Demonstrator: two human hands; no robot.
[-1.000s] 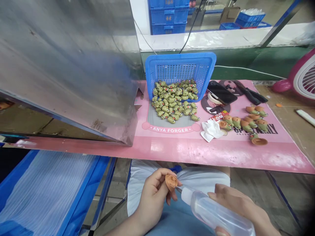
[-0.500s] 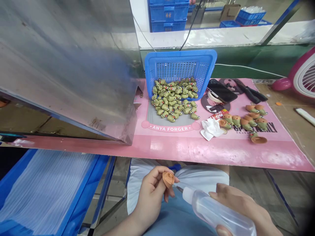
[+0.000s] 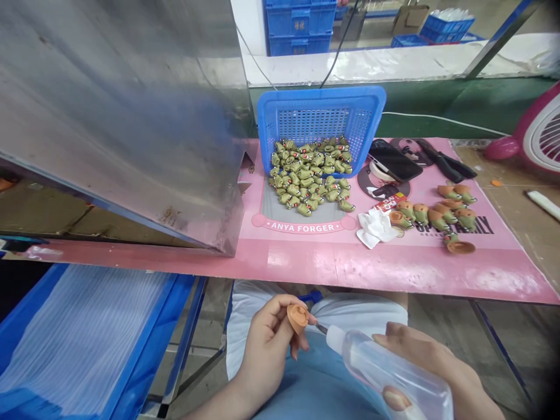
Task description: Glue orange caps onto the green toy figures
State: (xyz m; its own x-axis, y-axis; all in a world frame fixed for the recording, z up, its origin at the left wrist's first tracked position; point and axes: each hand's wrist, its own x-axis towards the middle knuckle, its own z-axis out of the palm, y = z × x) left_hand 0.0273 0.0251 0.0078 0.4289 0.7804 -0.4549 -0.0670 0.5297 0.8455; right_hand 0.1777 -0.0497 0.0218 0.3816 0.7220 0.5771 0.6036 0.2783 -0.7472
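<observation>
Pinched between the fingers and thumb of my left hand (image 3: 270, 344) is a small orange-brown plastic piece (image 3: 298, 318), its hollow side facing up. My right hand (image 3: 431, 356) is wrapped round a translucent squeeze bottle (image 3: 385, 364) with a thin dark needle tip. The bottle lies tilted, its tip (image 3: 321, 329) pointing left, close to the orange piece; whether it touches is too small to tell. Both hands are over the lap, in front of the table edge. On the table at right sit several green pieces with orange tops (image 3: 437, 216).
A tipped blue basket (image 3: 321, 99) spills many small green parts (image 3: 306, 181) onto the pink mat (image 3: 306, 256). White tissue (image 3: 376, 228), a phone (image 3: 396, 162) and a pink fan (image 3: 542, 134) are at right. A metal panel (image 3: 131, 116) stands at left, above a blue lined crate (image 3: 87, 338).
The bottle tip has shifted slightly up and to the right, from the orange piece's lower edge. My left hand has turned the piece a little.
</observation>
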